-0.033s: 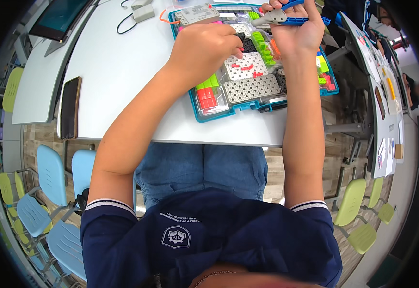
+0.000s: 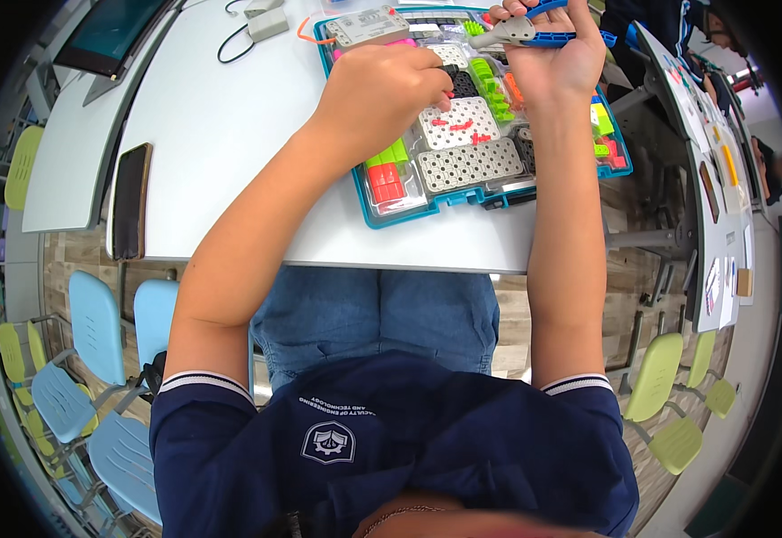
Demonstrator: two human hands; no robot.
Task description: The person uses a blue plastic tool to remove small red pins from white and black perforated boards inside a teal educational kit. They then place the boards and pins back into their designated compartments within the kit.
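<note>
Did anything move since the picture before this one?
Nothing visibly changed. The left hand is over the teal parts tray as before, and the right hand holds the same grey and blue piece above it. The phone lies where it was.

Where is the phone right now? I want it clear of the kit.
In the head view the phone lies dark and flat at the white table's near left edge, left of the left hand and well apart from the teal parts tray.
</note>
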